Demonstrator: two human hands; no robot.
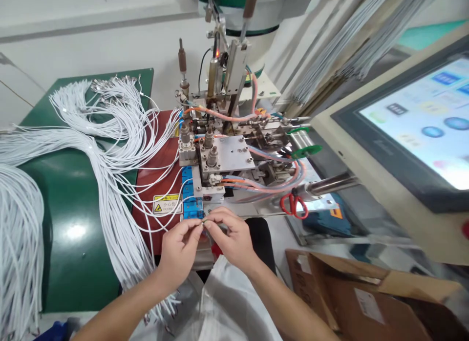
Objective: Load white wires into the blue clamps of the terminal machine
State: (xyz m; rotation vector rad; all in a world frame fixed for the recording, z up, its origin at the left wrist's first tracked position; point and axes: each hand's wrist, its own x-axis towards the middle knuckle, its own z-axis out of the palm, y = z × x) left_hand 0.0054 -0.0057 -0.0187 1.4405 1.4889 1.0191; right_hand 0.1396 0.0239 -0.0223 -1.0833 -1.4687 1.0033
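Note:
My left hand (179,250) and my right hand (230,236) meet in front of the machine, thumb and fingers pinched. Something tiny sits between the fingertips; it is too small to name. One white cable (157,230) runs behind my left hand, and its end is hidden. Just beyond my fingers is a row of blue blocks (188,190) along the machine's left edge, with several white cables leading into it. The benchtop machine (234,153) carries metal plates, knobs and orange and clear tubes. A large bundle of white cables (110,209) hangs over the table edge.
On the left stands a green table (69,233) with more cables. A warning label (166,204) marks the red surface. Red-handled scissors (294,205) and a green wire spool (302,143) are at right. A touchscreen panel (414,116) overhangs a cardboard box (366,297).

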